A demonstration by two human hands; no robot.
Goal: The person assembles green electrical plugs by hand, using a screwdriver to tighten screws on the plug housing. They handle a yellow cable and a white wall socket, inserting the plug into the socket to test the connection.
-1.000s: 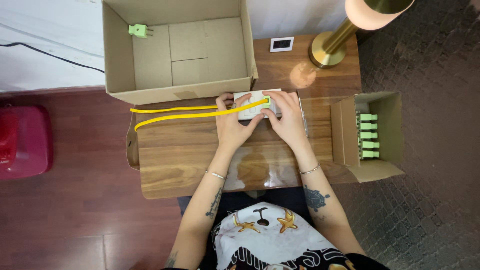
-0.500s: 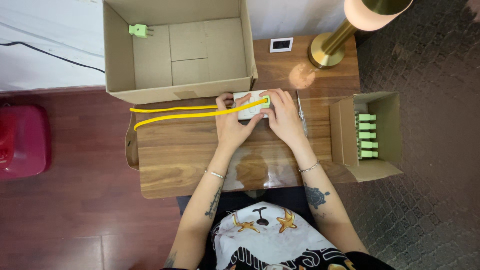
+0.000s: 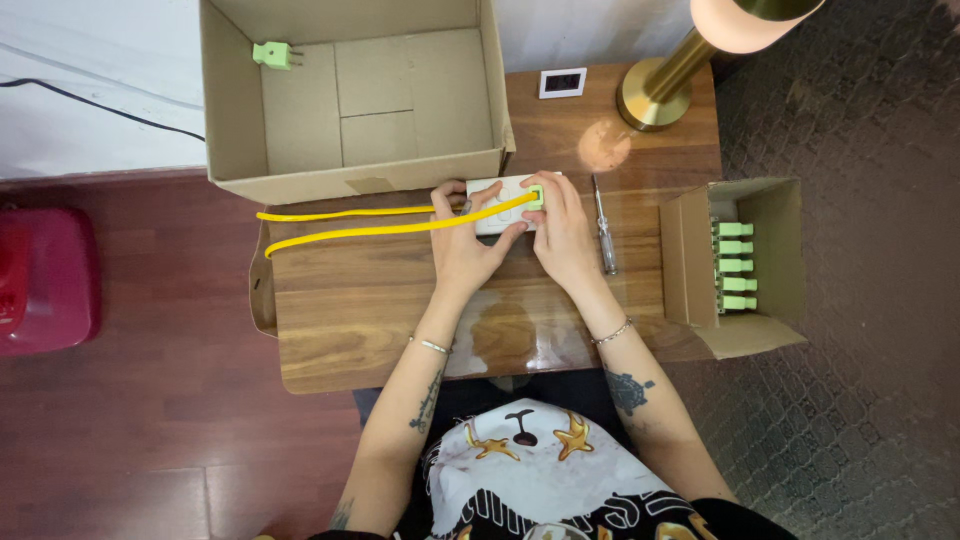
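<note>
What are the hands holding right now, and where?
Both hands, left hand and right hand, grip the white power strip at its ends; a green plug sits in it.

A home room: wooden table (image 3: pixel 350 310), brass lamp (image 3: pixel 665 85), patterned carpet (image 3: pixel 860 400).

Cable (image 3: pixel 370 222) yellow, runs left of white strip (image 3: pixel 505 204); plug (image 3: pixel 536 195) on strip pale green. Table (image 3: pixel 350 300) brown wood grain. Big box (image 3: pixel 350 95) behind strip plain tan, 1 green plug (image 3: pixel 272 54) inside. Small box (image 3: pixel 735 262) right of strip tan, green plugs (image 3: pixel 735 266) in row. Lamp (image 3: pixel 655 90) brass. Bin (image 3: pixel 40 280) far left red.
</note>
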